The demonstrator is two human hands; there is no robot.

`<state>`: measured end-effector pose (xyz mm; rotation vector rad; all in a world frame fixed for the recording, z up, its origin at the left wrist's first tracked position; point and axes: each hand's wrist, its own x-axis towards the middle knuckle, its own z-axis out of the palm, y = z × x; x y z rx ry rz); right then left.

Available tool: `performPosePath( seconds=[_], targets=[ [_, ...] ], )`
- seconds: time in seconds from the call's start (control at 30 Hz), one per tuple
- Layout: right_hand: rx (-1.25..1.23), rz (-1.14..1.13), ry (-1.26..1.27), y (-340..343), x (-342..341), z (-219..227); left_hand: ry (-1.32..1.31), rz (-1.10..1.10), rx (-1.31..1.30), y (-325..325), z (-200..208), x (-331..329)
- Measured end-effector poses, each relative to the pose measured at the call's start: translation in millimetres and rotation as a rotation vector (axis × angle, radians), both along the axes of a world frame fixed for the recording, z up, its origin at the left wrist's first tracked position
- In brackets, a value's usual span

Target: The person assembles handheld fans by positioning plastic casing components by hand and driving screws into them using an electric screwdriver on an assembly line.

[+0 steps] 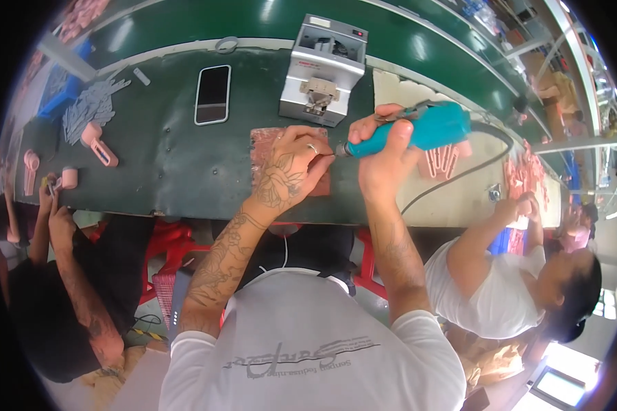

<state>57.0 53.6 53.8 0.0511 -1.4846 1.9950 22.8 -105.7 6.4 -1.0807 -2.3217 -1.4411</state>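
Observation:
My right hand [384, 164] is wrapped round a teal electric screwdriver [435, 127], held level with its tip toward the left. My left hand [288, 168] has thumb and fingertips drawn together at that tip; whatever small thing is pinched there is too small to make out. Beneath the left hand lies a flat pinkish-red pad or fixture [320, 185], partly covered by it. Just beyond the hands stands a grey screw feeder [325, 68]. Right of my right hand are slotted pink plastic pieces [442, 161], partly hidden behind the screwdriver and forearm.
A phone [212, 94] lies left of the feeder, near a tape roll [226, 45]. Grey strips [92, 103] and a pink part [99, 144] lie at the left. The screwdriver's cable [504, 137] loops over the right side. Co-workers sit on both sides.

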Motion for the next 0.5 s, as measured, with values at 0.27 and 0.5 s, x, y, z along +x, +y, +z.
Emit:
performPosePath(
  seconds=[0.27, 0.5],
  targets=[
    [-0.026, -0.243, -0.07, 37.1, 40.3, 18.3, -0.019, -0.23, -0.182, 32.8, 40.0, 0.1],
    [-0.041, -0.189, -0.041, 46.8, 57.8, 10.6, -0.066, -0.358, -0.21, 41.1, 26.4, 5.5]
  ],
)
